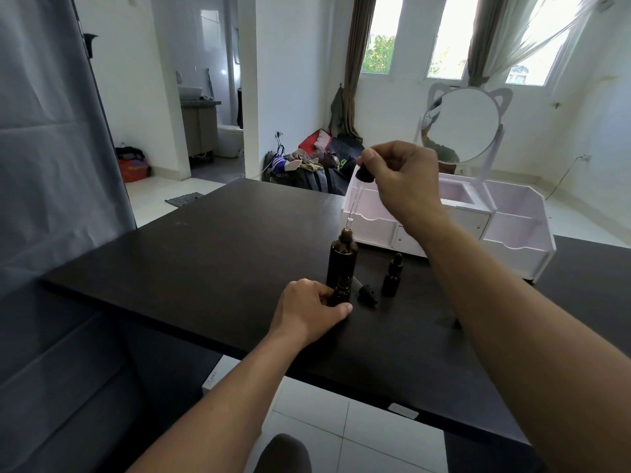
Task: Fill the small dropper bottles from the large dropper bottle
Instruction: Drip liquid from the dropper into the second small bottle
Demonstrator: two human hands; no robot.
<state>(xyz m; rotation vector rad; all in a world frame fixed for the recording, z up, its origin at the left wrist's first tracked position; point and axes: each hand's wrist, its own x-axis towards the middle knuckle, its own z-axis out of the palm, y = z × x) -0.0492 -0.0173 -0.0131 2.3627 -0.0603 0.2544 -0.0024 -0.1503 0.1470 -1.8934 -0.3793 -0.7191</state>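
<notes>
A large dark dropper bottle (342, 257) stands uncapped on the black table (205, 254). My right hand (406, 179) pinches the large dropper (362, 180) by its black bulb, with the glass tip hanging just above the big bottle's mouth. My left hand (309, 310) grips a small open dark bottle (341, 291) standing just in front of the large one. That small bottle's dropper cap (367, 294) lies on the table to its right. A second small bottle (392, 276), capped, stands upright further right.
A white and pink vanity organiser (512, 230) with a round cat-ear mirror (462, 126) sits at the table's far right, close behind the bottles. The table's near edge runs diagonally below my arms. Clothes are piled on the floor beyond the table.
</notes>
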